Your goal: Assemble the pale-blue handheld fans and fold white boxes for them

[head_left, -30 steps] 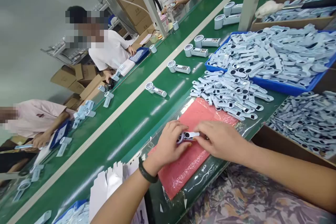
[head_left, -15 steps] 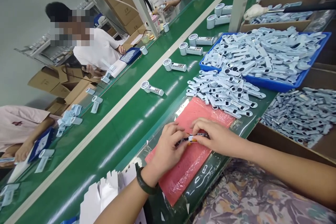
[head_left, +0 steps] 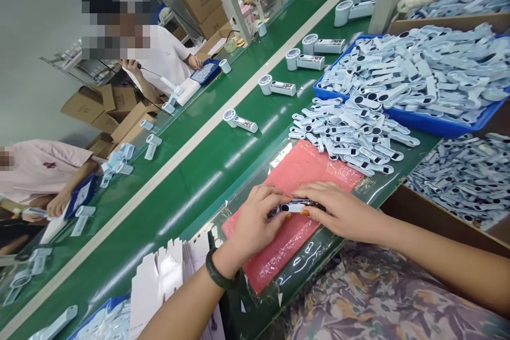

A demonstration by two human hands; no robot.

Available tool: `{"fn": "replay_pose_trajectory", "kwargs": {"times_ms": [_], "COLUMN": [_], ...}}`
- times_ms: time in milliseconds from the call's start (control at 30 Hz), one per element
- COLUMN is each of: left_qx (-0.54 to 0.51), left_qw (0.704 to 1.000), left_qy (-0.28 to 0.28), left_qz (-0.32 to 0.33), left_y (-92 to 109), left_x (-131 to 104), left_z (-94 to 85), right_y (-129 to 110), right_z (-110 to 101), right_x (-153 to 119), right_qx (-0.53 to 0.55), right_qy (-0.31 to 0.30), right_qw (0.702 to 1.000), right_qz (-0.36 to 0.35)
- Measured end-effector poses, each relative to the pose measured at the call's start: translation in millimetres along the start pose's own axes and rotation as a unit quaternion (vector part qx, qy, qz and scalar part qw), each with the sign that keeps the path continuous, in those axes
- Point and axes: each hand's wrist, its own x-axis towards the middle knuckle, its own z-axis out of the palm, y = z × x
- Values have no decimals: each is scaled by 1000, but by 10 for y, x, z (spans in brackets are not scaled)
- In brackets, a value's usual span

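Both hands are low over a red pad (head_left: 265,268) at the bench edge. Between them lies a narrow light blue handle piece (head_left: 295,207) with a dark strip along its upper side. My left hand (head_left: 258,218) pinches its left end between thumb and fingers. From the other side, my right hand (head_left: 338,210) grips the right end, fingers over the top and thumb on the near edge. My fingers cover much of the piece. Just beyond the pad is a loose pile of light blue handle pieces (head_left: 346,135), several with black ovals or squares.
A blue tray (head_left: 430,123) heaped with similar pieces stands at right, above a cardboard box (head_left: 402,207) of more. Round-headed light blue assemblies (head_left: 243,121) line the green conveyor (head_left: 187,191). White cards (head_left: 157,279) stand at lower left. Co-workers sit across the belt.
My view has shifted slightly, so the scene sits differently in the frame. My right fingers now lie flatter along the handle piece. A co-worker opposite has raised a hand holding a thin tool.
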Motion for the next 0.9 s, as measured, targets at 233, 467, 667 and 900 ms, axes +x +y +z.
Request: {"fn": "replay_pose_trajectory", "kwargs": {"times_ms": [233,467,667,900], "left_qx": [-5,-25,-16,0], "left_qw": [999,998,999,999], "left_qy": [33,49,30,32], "left_qz": [13,29,21,25], "left_y": [-126,-198,-188,-332], "left_x": [42,75,96,83], "left_z": [43,83,38,11], "right_y": [-30,-20,-54,-142], "right_z": [32,67,128,-427], "right_x": [27,12,171,518], "right_qx": [-21,-79,-21,84], "right_qy": [62,82,107,204], "right_qw": [998,993,994,974], "right_qz": [8,-20,26,42]}}
